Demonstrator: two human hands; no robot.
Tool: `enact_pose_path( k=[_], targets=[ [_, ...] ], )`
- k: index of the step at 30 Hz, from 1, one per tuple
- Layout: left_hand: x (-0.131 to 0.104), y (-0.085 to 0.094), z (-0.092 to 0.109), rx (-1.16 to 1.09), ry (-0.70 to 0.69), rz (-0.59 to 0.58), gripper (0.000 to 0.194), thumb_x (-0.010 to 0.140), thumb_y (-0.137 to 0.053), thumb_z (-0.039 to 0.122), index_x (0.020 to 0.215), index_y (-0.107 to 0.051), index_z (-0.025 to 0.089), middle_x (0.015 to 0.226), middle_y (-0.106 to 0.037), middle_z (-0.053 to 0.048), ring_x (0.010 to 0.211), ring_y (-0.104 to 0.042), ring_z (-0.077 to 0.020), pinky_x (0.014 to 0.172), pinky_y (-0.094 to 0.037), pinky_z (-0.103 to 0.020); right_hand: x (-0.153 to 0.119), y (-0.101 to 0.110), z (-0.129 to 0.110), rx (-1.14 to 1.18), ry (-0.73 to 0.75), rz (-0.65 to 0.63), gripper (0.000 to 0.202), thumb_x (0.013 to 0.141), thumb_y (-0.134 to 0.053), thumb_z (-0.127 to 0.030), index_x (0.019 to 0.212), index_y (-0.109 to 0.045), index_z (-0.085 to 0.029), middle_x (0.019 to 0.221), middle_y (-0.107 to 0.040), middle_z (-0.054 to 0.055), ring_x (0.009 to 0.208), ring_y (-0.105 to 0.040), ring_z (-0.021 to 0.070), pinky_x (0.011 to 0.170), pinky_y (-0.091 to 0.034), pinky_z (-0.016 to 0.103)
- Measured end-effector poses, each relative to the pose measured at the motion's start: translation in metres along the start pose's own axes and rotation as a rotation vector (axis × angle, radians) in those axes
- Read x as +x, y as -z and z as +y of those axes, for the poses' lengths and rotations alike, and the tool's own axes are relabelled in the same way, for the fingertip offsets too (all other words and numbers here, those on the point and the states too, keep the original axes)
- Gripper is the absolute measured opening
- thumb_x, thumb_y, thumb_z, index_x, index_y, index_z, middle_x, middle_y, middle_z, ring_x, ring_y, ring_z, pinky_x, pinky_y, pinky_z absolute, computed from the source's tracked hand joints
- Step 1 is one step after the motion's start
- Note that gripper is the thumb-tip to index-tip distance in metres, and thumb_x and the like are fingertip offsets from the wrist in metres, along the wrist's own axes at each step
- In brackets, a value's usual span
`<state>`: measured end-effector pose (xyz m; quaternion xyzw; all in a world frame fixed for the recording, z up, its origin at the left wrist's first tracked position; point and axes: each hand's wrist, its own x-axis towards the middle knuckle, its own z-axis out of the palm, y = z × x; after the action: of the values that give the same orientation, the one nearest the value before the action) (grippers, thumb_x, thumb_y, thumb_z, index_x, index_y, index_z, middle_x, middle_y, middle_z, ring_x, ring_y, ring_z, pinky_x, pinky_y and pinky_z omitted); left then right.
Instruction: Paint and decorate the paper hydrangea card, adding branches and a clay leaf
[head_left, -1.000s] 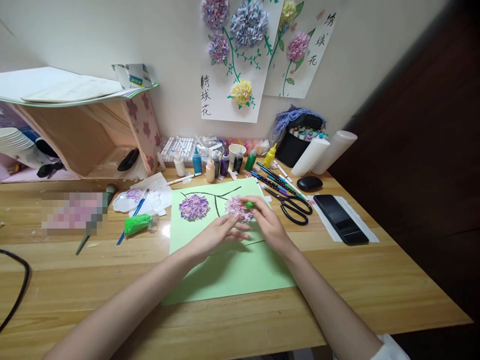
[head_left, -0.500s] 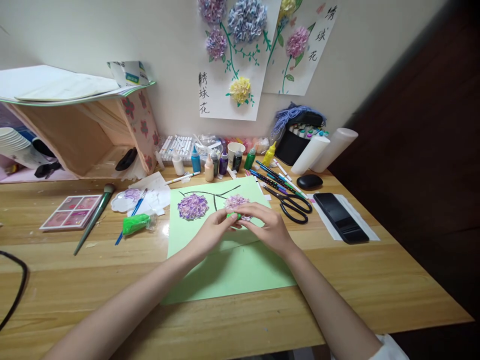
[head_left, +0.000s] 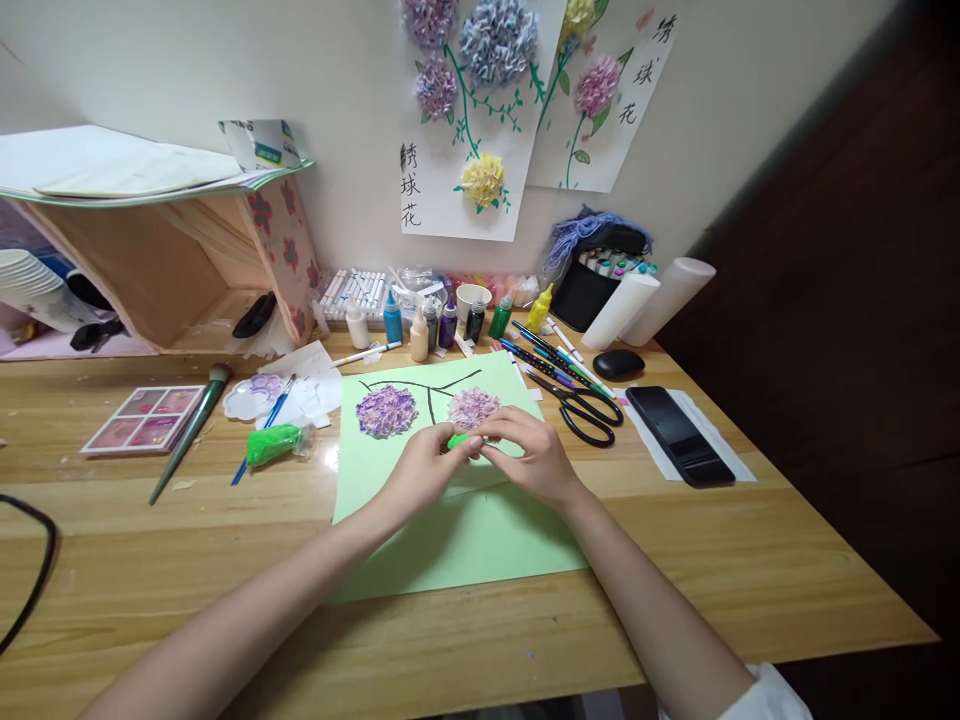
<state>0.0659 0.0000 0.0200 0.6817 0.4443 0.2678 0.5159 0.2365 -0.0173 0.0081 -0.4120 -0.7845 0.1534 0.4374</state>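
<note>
Between the fingertips of my left hand [head_left: 429, 462] and my right hand [head_left: 534, 452] is a small piece of bright green clay [head_left: 457, 440], partly hidden by the fingers. Both hands are closed on it, just above a light green sheet of paper [head_left: 480, 545]. Drawn on the sheet is a dark branch [head_left: 405, 384]. A purple textured flower [head_left: 386, 411] lies on its left side and a paler pink-purple flower [head_left: 472, 407] on its right, close behind my fingers. To the left of the paper lies a bag of green clay [head_left: 274, 445].
Black-handled scissors [head_left: 589, 412], a phone [head_left: 679, 437] and a black mouse-shaped case [head_left: 619, 364] lie to the right. Paint bottles [head_left: 448, 326] and pens [head_left: 551, 358] stand or lie behind the paper. At left are a large brush [head_left: 191, 430] and a palette [head_left: 142, 420].
My fingers have shifted slightly around the green clay, and more of it shows now. The pale flower is less covered by my hands.
</note>
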Motion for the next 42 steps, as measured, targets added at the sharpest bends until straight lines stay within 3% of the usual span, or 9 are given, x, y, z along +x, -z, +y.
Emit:
enact_pose_path(
  k=[7,11,13,15,17,27,31,37,42],
  targets=[
    [0.000,0.010,0.011,0.076,-0.093,0.129,0.028,0.083,-0.054,0.040,0.071,-0.065,0.018,0.068,-0.067,-0.004,0.068,-0.061,-0.0203,0.065,-0.040,-0.028,0.002,0.012,0.006,0.202,-0.151,0.046,0.008,0.080,-0.063,-0.022,0.083,-0.070,-0.023,0.079,-0.065,0.005,0.075,-0.061,0.0177,0.068,-0.050,0.031],
    [-0.005,0.039,0.009,0.057,-0.074,0.467,0.025,0.087,-0.049,0.038,0.080,-0.063,0.018,0.074,-0.066,-0.004,0.064,-0.057,-0.0174,0.064,-0.040,-0.027,0.005,0.033,0.022,0.598,-0.421,0.506,0.011,0.076,-0.069,-0.033,0.080,-0.069,-0.023,0.077,-0.066,0.000,0.069,-0.061,0.0120,0.069,-0.052,0.026],
    [-0.013,0.049,0.000,0.055,-0.079,0.473,0.025,0.088,-0.048,0.037,0.095,-0.063,0.019,0.083,-0.067,-0.004,0.068,-0.055,-0.0172,0.068,-0.040,-0.027,0.007,0.037,0.028,0.767,-0.514,0.620,0.018,0.073,-0.072,-0.035,0.086,-0.068,-0.024,0.083,-0.070,0.000,0.069,-0.063,0.0092,0.070,-0.054,0.022],
    [-0.022,0.052,-0.014,0.028,-0.073,0.338,0.031,0.090,-0.046,0.036,0.114,-0.058,0.021,0.087,-0.066,-0.003,0.070,-0.055,-0.0169,0.074,-0.040,-0.028,0.008,0.034,0.029,0.844,-0.576,0.548,0.027,0.071,-0.074,-0.034,0.096,-0.068,-0.025,0.093,-0.071,0.001,0.073,-0.065,0.0089,0.073,-0.055,0.021],
    [-0.029,0.050,-0.027,0.055,-0.079,0.263,0.032,0.091,-0.044,0.035,0.117,-0.057,0.022,0.086,-0.063,-0.003,0.075,-0.054,-0.0179,0.076,-0.039,-0.029,0.008,0.026,0.025,0.852,-0.607,0.427,0.032,0.071,-0.074,-0.034,0.102,-0.068,-0.025,0.096,-0.072,0.002,0.076,-0.067,0.0102,0.076,-0.056,0.024],
    [-0.038,0.044,-0.041,0.298,-0.156,0.202,0.030,0.094,-0.035,0.027,0.113,-0.058,0.023,0.089,-0.057,-0.005,0.088,-0.054,-0.0216,0.080,-0.039,-0.031,0.005,0.011,0.014,0.539,-0.611,0.164,0.015,0.063,-0.079,-0.027,0.075,-0.074,-0.020,0.076,-0.071,0.003,0.069,-0.064,0.0145,0.064,-0.053,0.027],
    [-0.041,0.041,-0.047,0.331,-0.153,0.188,0.029,0.094,-0.034,0.025,0.113,-0.057,0.023,0.093,-0.058,-0.005,0.089,-0.054,-0.0213,0.080,-0.040,-0.031,0.002,-0.001,0.005,0.427,-0.544,0.037,0.014,0.063,-0.079,-0.025,0.075,-0.073,-0.020,0.080,-0.067,0.003,0.078,-0.064,0.0166,0.068,-0.053,0.028],
    [-0.039,0.037,-0.055,0.386,-0.125,0.152,0.027,0.096,-0.032,0.024,0.111,-0.054,0.020,0.096,-0.058,-0.006,0.091,-0.055,-0.0200,0.080,-0.042,-0.033,-0.005,-0.024,-0.018,0.121,-0.362,-0.150,0.006,0.076,-0.068,-0.015,0.076,-0.068,-0.021,0.074,-0.065,0.001,0.069,-0.061,0.0149,0.061,-0.049,0.027],
    [-0.039,0.035,-0.056,0.420,-0.131,0.141,0.027,0.095,-0.034,0.023,0.111,-0.054,0.019,0.095,-0.058,-0.005,0.091,-0.056,-0.0193,0.080,-0.043,-0.033,-0.010,-0.038,-0.017,-0.044,-0.167,-0.101,0.022,0.084,-0.055,-0.009,0.093,-0.071,-0.022,0.090,-0.065,0.007,0.083,-0.063,0.0176,0.070,-0.052,0.030]
  ],
)
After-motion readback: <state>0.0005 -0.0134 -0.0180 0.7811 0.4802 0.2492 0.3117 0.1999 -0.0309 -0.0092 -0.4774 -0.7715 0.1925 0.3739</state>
